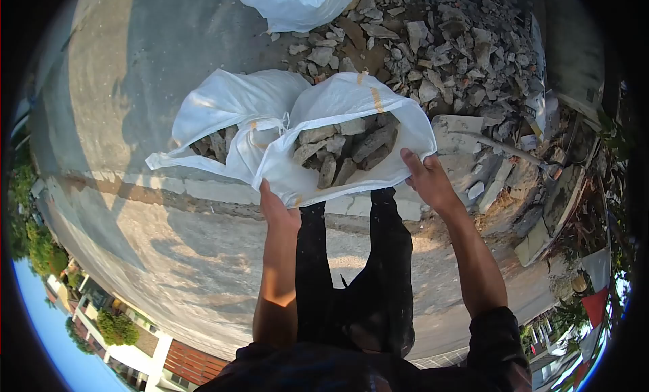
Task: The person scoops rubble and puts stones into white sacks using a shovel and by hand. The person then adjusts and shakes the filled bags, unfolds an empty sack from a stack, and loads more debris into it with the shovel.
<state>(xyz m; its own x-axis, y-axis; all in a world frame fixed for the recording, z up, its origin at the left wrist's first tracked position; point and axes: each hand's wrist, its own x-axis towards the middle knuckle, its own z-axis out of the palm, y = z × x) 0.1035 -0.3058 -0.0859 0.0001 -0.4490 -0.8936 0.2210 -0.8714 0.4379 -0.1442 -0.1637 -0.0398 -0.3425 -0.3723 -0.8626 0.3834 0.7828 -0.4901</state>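
Rubble-filled sack [334, 102], near the edge of the kerb [346, 206] and right of a second sack [236, 102], has its rim pinched by the left hand [279, 209] and, opposite, by the right hand [428, 179] (seemingly to spread its mouth wide)

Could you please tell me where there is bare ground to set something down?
Grey pavement lies open left of the far sack and beyond the left sack; so does paler ground left of the left hand. Rubble crowds the space beyond and right of the held sack.
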